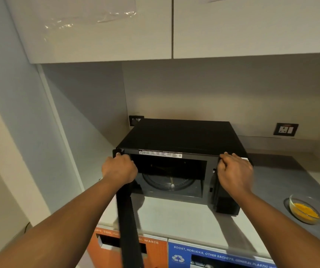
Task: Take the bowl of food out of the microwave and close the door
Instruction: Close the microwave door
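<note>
Nearest the camera are the two forearms, reaching up from the lower corners toward the microwave (182, 151), which sits on the pale counter (174, 215). The left hand (119, 168) is curled over the top corner of the open door (127, 219), by the microwave's front left edge, fingers closed around the door's upper edge. The right hand (234, 171) rests on the microwave's front right top corner, fingers bent and pressed onto the casing — it seems to brace the box rather than grip anything. The door stands swung out to the microwave's left, seen edge-on as a long dark slab; its long axis runs from the hinge corner out toward the camera. The cavity is bare, with only the glass turntable (169, 182) showing on its floor. The bowl of food (306, 209) is already out, standing on the counter to the right of the microwave, well apart from it, upright with its mouth up and yellow food in the bottom. So what is left is the closing. The door looks stiff and light, hinged on the microwave's left side; a push on its free edge or upper corner should swing it round, and the latch probably wants a firm last press while the other hand keeps the box from sliding. The bowl looks like clear glass — smooth, breakable, possibly hot.
</note>
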Demonstrator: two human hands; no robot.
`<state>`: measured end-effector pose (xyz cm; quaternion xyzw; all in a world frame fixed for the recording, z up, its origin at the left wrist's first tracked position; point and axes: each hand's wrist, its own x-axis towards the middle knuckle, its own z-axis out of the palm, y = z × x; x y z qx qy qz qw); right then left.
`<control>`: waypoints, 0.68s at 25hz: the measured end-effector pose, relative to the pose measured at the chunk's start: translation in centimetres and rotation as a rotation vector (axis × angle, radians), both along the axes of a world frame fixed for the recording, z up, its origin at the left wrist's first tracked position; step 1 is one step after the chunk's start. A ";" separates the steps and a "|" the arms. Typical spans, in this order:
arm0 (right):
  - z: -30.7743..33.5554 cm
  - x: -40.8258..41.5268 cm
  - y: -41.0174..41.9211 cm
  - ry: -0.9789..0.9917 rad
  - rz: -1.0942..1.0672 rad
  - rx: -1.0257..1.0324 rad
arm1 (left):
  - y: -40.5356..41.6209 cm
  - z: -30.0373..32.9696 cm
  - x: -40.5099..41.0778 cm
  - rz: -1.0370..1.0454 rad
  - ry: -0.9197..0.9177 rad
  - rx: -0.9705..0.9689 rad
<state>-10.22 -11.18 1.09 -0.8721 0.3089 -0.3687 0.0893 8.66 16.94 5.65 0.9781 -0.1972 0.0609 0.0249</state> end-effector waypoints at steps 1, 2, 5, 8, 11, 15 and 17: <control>0.3 0.0 0.0 -0.005 0.000 0.017 | -0.4 -0.4 -0.1 0.019 0.074 -0.084; 0.7 -0.1 -0.1 -0.012 0.000 0.028 | -1.1 -0.8 -0.4 0.045 0.153 -0.168; 1.7 -0.4 -0.2 0.002 0.012 0.043 | -3.7 -1.7 -1.1 -0.012 0.200 -0.252; 2.6 -0.6 -1.0 0.055 0.030 0.094 | -5.6 -2.5 -1.0 -0.296 0.078 -0.231; 3.1 -0.2 -1.4 0.064 0.068 0.292 | -7.2 -3.0 -1.3 -0.550 0.026 -0.193; 2.6 0.5 -1.3 0.268 0.122 0.298 | -10.0 -3.1 -1.9 -0.699 -0.047 -0.047; 2.2 0.4 -1.3 0.313 0.137 0.183 | -11.2 -3.2 -1.8 -0.705 -0.078 -0.047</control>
